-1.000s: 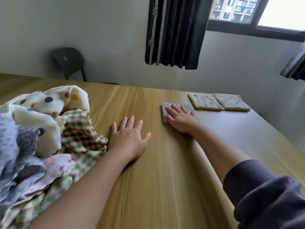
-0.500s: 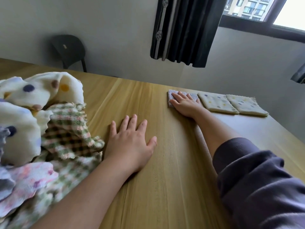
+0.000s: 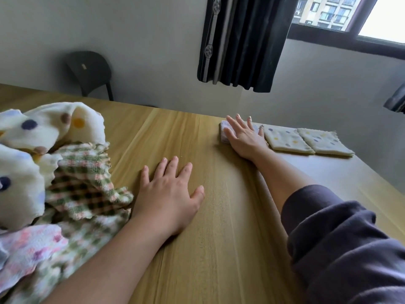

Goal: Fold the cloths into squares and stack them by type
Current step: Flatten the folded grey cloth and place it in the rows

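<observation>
My right hand (image 3: pixel 244 137) lies flat with straight fingers on a small folded grey-lilac cloth (image 3: pixel 225 133) at the far right of the wooden table (image 3: pixel 214 216). Only the cloth's left edge and far corner show past the hand. Right beside it lie two folded cream dotted squares (image 3: pixel 285 140) (image 3: pixel 324 143), side by side. My left hand (image 3: pixel 168 194) rests open and flat on the bare wood nearer me. To its left is a loose heap of unfolded cloths: cream dotted cloth (image 3: pixel 43 128), green-pink checked cloth (image 3: pixel 85 185) and a pale floral cloth (image 3: pixel 28 249).
A dark chair (image 3: pixel 87 73) stands by the wall beyond the table's far edge. A black curtain (image 3: pixel 241 40) hangs beside the window (image 3: pixel 350 16). The table's right edge runs just past the folded squares.
My right hand has slid the grey-lilac cloth farther away and to the right until it sits next to the dotted squares. My left hand has stayed flat on the table.
</observation>
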Demonstrator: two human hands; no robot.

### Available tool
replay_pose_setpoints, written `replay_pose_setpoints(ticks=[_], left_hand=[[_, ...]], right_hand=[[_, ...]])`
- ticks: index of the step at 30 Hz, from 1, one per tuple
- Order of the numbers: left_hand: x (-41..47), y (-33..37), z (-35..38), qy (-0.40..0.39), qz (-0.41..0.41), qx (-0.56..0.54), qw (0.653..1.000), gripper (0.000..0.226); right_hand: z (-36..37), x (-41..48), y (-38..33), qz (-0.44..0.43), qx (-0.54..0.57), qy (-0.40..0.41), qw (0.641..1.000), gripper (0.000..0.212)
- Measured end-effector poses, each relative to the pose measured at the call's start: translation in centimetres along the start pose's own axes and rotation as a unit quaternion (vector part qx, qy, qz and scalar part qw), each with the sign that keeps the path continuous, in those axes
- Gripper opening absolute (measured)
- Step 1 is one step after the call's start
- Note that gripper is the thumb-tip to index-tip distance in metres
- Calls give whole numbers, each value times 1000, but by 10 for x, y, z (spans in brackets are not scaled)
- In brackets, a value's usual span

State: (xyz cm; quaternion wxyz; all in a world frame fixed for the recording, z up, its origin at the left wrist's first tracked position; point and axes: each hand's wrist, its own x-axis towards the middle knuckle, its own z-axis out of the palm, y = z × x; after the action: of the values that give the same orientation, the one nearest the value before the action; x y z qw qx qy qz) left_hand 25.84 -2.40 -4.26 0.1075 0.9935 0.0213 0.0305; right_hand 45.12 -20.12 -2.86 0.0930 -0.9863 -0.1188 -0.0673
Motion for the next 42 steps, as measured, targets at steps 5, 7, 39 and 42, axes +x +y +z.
replay_pose_setpoints(ticks=[5, 7, 39, 42], left_hand=[[3, -1, 0, -1, 4, -8, 1000, 64], [1, 0, -1, 4, 7, -9, 1000, 62], [-198, -132, -99, 248, -228, 61, 939, 20], [-200, -130, -103, 354, -146, 0, 924, 15]], right_hand=[[-3, -42, -6, -18, 28, -11, 999, 53], [-6, -73, -7, -17, 46, -25, 998, 53], [-46, -341, -188, -146, 182, -84, 969, 46], [-50, -347, -179, -137, 202, -76, 967, 45]])
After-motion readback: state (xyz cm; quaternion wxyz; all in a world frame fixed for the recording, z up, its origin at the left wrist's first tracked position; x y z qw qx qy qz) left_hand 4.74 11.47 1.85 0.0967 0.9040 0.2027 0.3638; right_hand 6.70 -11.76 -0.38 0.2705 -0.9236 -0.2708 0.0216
